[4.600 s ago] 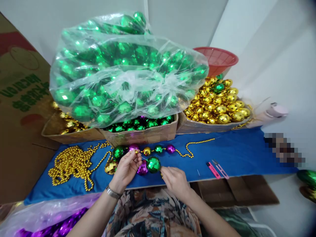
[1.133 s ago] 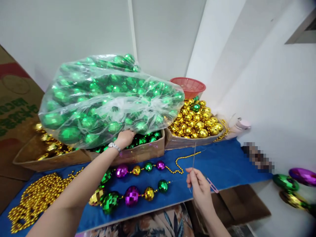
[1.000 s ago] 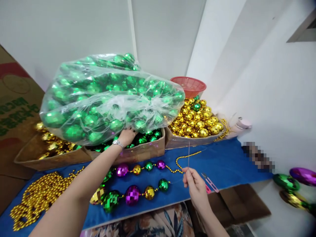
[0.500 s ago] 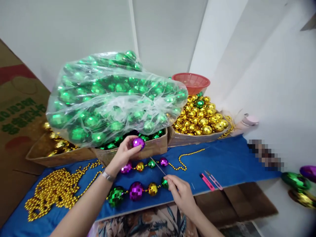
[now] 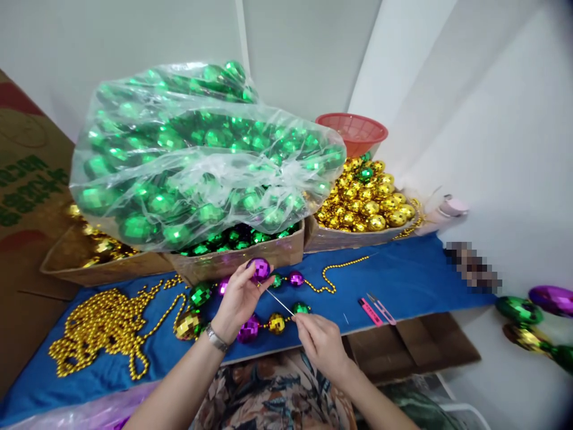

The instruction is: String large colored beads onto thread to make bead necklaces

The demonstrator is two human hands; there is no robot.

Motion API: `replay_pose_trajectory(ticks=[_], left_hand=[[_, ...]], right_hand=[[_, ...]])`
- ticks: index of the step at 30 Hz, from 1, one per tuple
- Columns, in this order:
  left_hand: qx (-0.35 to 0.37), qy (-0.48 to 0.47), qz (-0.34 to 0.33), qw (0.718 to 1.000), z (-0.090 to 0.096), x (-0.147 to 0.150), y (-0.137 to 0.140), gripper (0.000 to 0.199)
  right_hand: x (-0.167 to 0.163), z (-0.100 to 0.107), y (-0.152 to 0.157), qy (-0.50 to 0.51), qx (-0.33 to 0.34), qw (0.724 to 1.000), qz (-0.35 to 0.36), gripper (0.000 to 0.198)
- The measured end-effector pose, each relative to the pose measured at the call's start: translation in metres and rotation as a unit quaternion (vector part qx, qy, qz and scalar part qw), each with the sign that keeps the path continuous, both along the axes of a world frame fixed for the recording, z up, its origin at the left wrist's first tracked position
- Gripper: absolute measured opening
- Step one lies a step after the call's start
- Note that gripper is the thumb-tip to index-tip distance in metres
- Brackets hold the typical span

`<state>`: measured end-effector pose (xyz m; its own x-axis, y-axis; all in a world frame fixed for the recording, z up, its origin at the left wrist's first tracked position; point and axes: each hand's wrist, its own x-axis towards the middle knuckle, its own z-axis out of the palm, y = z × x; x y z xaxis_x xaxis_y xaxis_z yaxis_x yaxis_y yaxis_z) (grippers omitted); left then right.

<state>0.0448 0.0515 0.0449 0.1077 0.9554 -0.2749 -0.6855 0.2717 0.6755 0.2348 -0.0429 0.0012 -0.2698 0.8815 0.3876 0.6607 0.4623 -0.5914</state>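
My left hand [image 5: 237,304] is closed on a shiny purple faceted ball [image 5: 258,270], gripped between thumb and fingers above the blue cloth. In my right hand [image 5: 321,341], pinched between thumb and fingertips, is a thin needle [image 5: 281,303]. It slants up to the left, its far end by my left fingers; whether it enters the ball I cannot tell. Under and around my hands lies a strand of balls with small gold beads between, including a gold ball [image 5: 276,323], a green ball [image 5: 200,294] and a purple ball [image 5: 296,278]. My left hand hides part of it.
A clear bag of green balls [image 5: 201,161] rests on cardboard boxes behind my hands. A box of gold balls [image 5: 367,197] and a red basket [image 5: 351,132] stand at right. Gold bead chain [image 5: 98,328] lies left; a pink cutter [image 5: 370,312] and pink snips [image 5: 382,309] lie right.
My left hand has come down and right with the purple ball, nearer my right hand. The needle's far end is now at my left fingers. The whole view has shifted slightly.
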Motion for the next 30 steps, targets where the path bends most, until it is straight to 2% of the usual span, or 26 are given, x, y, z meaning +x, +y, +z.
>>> replay_pose_trajectory(ticks=[5, 11, 20, 23, 26, 30], left_hand=[[0.015, 0.010, 0.018, 1.000, -0.001, 0.004, -0.002, 0.020], [0.011, -0.004, 0.026, 1.000, -0.002, 0.005, -0.003, 0.017], [0.009, -0.001, 0.050, 0.999, -0.005, 0.006, -0.003, 0.022], [0.021, 0.025, 0.055, 0.998, -0.006, 0.010, -0.008, 0.032], [0.057, 0.089, 0.062, 0.993, -0.009, 0.018, -0.018, 0.048], [0.086, 0.137, 0.060, 0.985, -0.016, 0.026, -0.028, 0.054]], right_hand=[[0.002, 0.000, 0.000, 0.000, -0.010, 1.000, 0.000, 0.026], [0.003, 0.001, -0.001, 0.009, -0.010, 1.000, -0.007, 0.024], [0.004, -0.002, 0.000, -0.044, 0.016, 0.999, -0.018, 0.026], [0.003, -0.004, 0.000, -0.050, 0.010, 0.998, -0.022, 0.026], [0.000, -0.006, 0.001, -0.054, 0.001, 0.998, -0.034, 0.027], [-0.003, -0.009, 0.004, -0.048, 0.007, 0.998, -0.050, 0.028]])
